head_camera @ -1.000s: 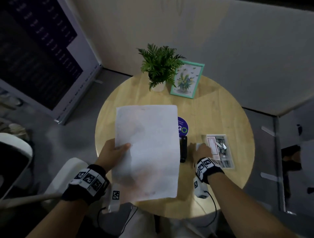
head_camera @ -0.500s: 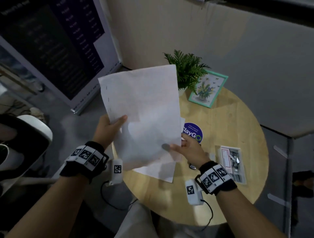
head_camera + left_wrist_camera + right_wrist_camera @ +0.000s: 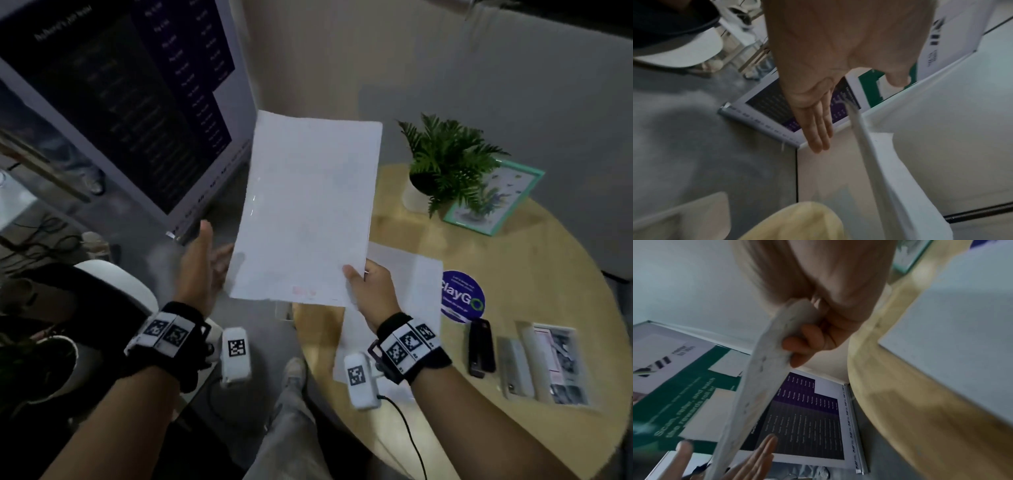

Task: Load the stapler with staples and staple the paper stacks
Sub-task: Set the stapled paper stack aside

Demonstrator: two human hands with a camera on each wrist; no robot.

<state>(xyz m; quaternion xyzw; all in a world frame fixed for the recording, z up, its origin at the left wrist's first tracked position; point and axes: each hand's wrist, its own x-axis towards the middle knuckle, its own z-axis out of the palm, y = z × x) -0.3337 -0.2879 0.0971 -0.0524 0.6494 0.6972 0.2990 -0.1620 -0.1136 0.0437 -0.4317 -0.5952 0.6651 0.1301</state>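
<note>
The right hand [image 3: 371, 291] pinches a paper stack [image 3: 308, 212] by its near right corner, held above the surface [image 3: 513, 274]; the left hand [image 3: 202, 270] is spread flat just beside its left edge.

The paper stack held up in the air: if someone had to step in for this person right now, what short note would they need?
Right hand: pinches the held paper stack at its lower right corner, off the table's left edge.
Left hand: open, fingers straight, beside the stack's left edge, holding nothing.
On the round table: another sheet of paper, the black stapler, and the staple box to its right.
Done: short marks along the held stack's left edge look like staples, though I can't be sure.
Left: set this stack down, then staple the paper on the table.
</note>
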